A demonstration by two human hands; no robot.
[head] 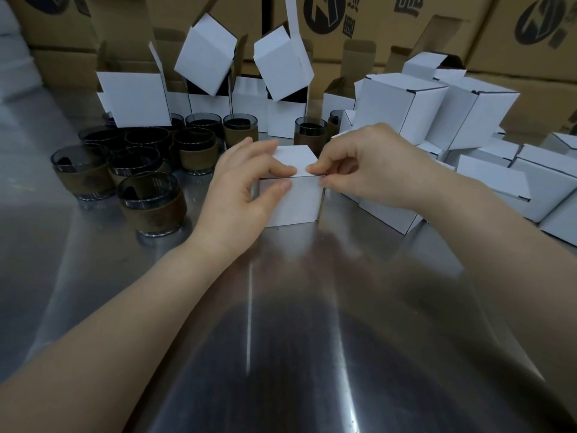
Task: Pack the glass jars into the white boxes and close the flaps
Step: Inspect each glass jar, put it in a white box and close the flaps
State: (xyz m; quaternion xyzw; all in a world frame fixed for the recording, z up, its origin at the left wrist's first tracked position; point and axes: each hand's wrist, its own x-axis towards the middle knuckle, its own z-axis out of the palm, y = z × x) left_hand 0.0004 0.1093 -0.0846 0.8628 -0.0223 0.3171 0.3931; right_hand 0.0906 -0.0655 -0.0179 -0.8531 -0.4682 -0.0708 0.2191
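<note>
A small white box [301,200] stands on the steel table in the middle. Its top flap lies almost flat, with a thin dark gap along the front edge. My left hand [243,189] grips the box's left side, thumb on the front face and a finger on the flap. My right hand [365,167] pinches the flap's front right edge. What is inside the box is hidden. Several dark glass jars [150,201] with brown sleeves stand in a cluster at the left.
Open empty white boxes [137,98] stand behind the jars, two tilted ones [206,54] perched on top. Closed white boxes [402,101] are heaped at the right. Brown cartons [512,32] wall off the back. The steel table [281,339] reaches to the near edge.
</note>
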